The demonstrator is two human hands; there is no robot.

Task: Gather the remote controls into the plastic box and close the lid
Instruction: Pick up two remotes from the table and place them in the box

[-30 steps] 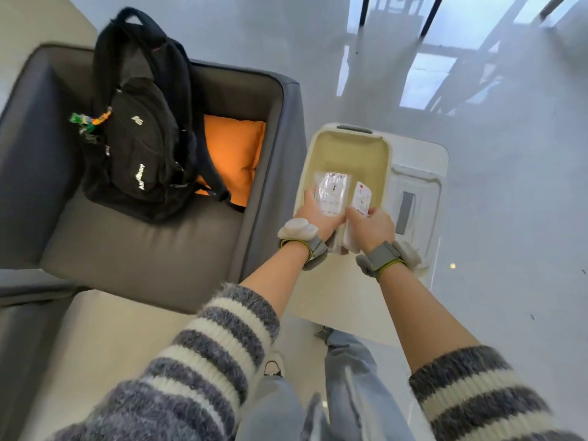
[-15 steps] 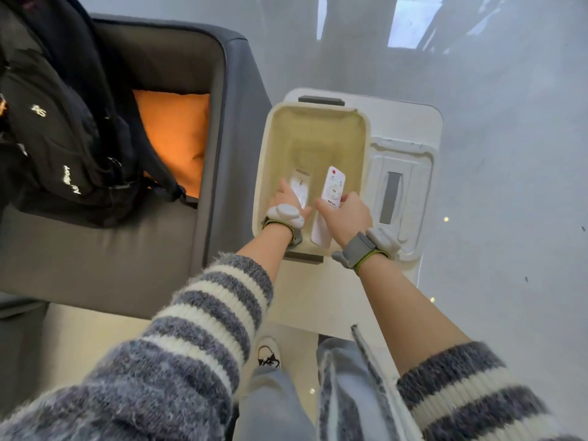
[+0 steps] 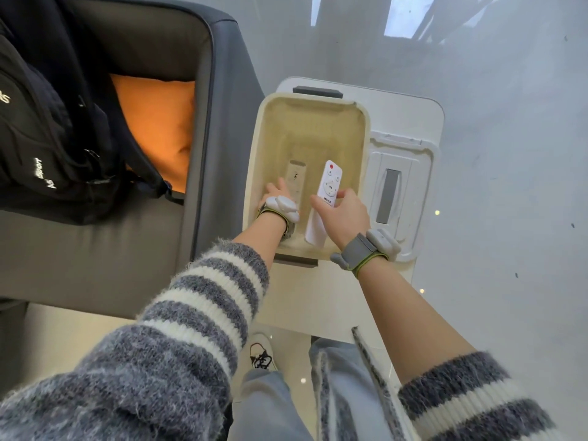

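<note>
An open cream plastic box point(image 3: 365, 128) stands on a small white table. Its white lid point(image 3: 397, 192) with a grey handle lies flat to the right of it. My left hand point(image 3: 276, 190) reaches deep into the box, fingers by a pale remote point(image 3: 295, 176) that lies on the box floor; whether the fingers still grip it I cannot tell. My right hand point(image 3: 345, 214) holds a long white remote point(image 3: 326, 202) with a red button by its middle, inside the box opening and above the floor.
The white table point(image 3: 410, 106) stands against the arm of a grey armchair point(image 3: 219, 154) on the left. On the chair sit a black backpack point(image 3: 47, 138) and an orange cushion point(image 3: 159, 128). Glossy grey floor lies to the right and beyond.
Both hands have gone down into the box with their remotes. The left one has lowered its wrapped remote to the box floor. The view has shifted closer over the box.
</note>
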